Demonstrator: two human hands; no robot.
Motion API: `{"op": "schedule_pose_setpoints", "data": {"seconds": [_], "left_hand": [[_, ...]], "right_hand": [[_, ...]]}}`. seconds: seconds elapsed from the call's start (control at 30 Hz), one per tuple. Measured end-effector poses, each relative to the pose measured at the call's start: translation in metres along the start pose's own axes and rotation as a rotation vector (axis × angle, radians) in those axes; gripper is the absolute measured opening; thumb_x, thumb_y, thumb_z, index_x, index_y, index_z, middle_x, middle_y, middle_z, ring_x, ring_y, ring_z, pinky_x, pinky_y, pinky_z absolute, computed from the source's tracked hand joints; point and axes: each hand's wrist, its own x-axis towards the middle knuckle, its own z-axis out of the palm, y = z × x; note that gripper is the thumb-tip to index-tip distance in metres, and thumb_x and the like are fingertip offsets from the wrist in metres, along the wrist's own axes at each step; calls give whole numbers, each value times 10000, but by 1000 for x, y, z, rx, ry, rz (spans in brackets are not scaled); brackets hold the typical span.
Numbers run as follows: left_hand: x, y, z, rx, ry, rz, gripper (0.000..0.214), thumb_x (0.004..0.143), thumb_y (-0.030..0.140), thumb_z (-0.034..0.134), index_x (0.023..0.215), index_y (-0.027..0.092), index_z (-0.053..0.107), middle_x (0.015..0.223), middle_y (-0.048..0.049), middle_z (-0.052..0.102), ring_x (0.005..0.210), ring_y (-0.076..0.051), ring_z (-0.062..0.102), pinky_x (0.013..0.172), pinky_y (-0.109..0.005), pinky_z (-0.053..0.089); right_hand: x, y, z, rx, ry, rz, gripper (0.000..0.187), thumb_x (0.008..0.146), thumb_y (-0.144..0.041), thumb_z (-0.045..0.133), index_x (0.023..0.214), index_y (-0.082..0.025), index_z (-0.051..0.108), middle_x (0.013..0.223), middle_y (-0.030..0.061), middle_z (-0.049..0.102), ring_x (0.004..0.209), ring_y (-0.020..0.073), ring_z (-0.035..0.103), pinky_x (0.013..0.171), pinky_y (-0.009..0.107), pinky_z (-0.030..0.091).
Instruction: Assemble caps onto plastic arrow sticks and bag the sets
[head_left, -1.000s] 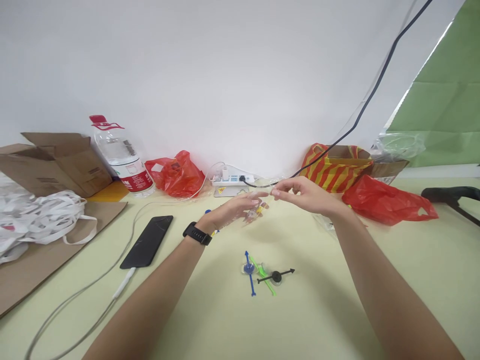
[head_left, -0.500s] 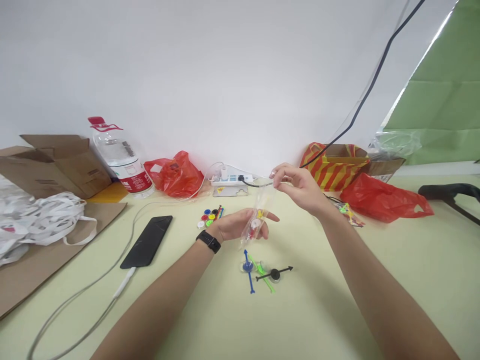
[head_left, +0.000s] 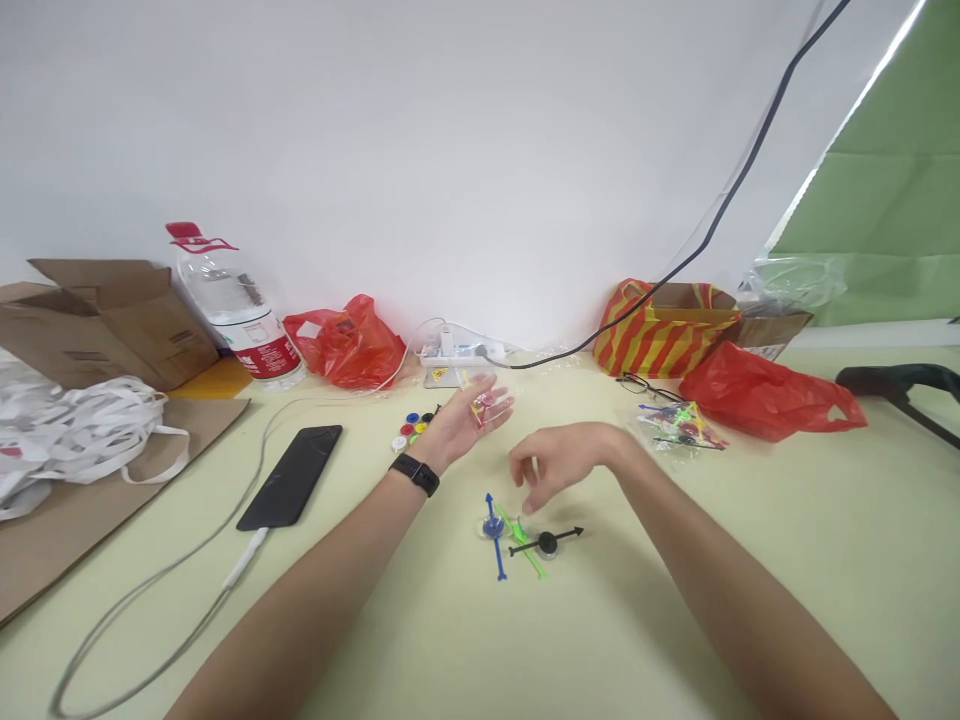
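My left hand (head_left: 454,424) is turned palm up and holds a small clear plastic bag (head_left: 486,408) with red and yellow pieces inside. Below my right hand (head_left: 564,464) lie three arrow spinners: a blue spinner (head_left: 493,527), a green spinner (head_left: 520,536) and a black spinner (head_left: 547,543). Bent fingers and a separated thumb leave a gap in my right hand, which looks bare of any object. Its thumb tip is just above the green spinner; whether they touch cannot be made out. Coloured discs (head_left: 407,430) lie beside my left hand, partly hidden by it.
Filled clear bags of spinners (head_left: 686,428) lie to the right, near a red plastic bag (head_left: 772,392). A phone (head_left: 292,478) on a cable, a cardboard sheet with white straps (head_left: 112,430) and a large bottle (head_left: 251,325) stand left. A power strip (head_left: 457,353) sits by the wall.
My right hand has let go of the clear bag's top and come down over the spinners. My left hand, with the bag, has moved up and slightly away.
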Motion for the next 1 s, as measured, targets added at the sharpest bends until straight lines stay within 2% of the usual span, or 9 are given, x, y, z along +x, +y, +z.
{"op": "schedule_pose_setpoints", "data": {"seconds": [0.13,0.3,0.4,0.5,0.6,0.67,0.73,0.87,1.0], "left_hand": [[-7,-11,3,164,-66,-5,729,700,165,925,1296,266,517,1256,-112,696,1031,-256,748,966,-457,587],[-7,-27,-1,362,-189,52,905,669,178,936,1419,311,449,1341,-127,664,1028,-269,746,887,-417,589],[2,-34,-10,432,-241,178,823,650,208,937,1369,237,539,1266,-134,704,1027,-253,731,851,-345,574],[8,-38,-17,499,-276,243,689,630,249,944,1241,167,638,1137,-122,747,1010,-253,724,849,-329,559],[10,-41,-18,555,-299,246,659,631,246,946,1219,169,658,1107,-109,755,1019,-251,720,889,-354,550],[8,-43,-16,574,-318,218,674,627,235,951,1231,170,658,1153,-124,744,1042,-250,715,919,-371,543],[7,-45,-15,603,-331,205,666,619,238,956,1216,161,673,1163,-134,739,1028,-244,715,911,-363,540],[7,-47,-15,668,-323,238,606,640,280,945,1178,149,699,1047,-113,753,958,-227,714,872,-343,535],[7,-48,-15,721,-291,280,574,696,295,910,1212,180,686,1043,-102,754,941,-221,713,863,-342,537]], "right_hand": [[21,-24,18,-84,-127,44,377,652,-440,851,891,-210,671,894,-4,693,769,189,626,583,256,416],[17,-20,16,-65,-50,-60,162,736,-250,741,869,-194,668,888,2,690,760,169,618,610,253,435],[-2,-13,0,31,100,-148,160,762,-155,689,919,-181,671,901,17,693,759,158,632,632,245,466],[-25,-8,-17,168,302,-260,176,822,-171,677,996,-198,671,906,17,699,784,160,656,694,261,513],[-43,-2,-30,378,626,-343,224,844,-291,739,1029,-215,641,936,23,694,847,184,682,746,298,552],[-49,5,-34,487,858,-347,301,806,-339,796,1022,-217,626,956,30,684,861,195,691,774,323,567],[-50,12,-36,515,1022,-330,345,771,-356,836,1009,-213,632,989,46,687,867,203,693,805,347,575],[-42,20,-36,433,1132,-261,346,766,-391,841,991,-198,662,960,70,713,840,215,689,811,378,586],[-29,14,-33,357,1192,-226,319,795,-397,805,1002,-193,672,944,73,721,834,213,689,801,378,590]]}}
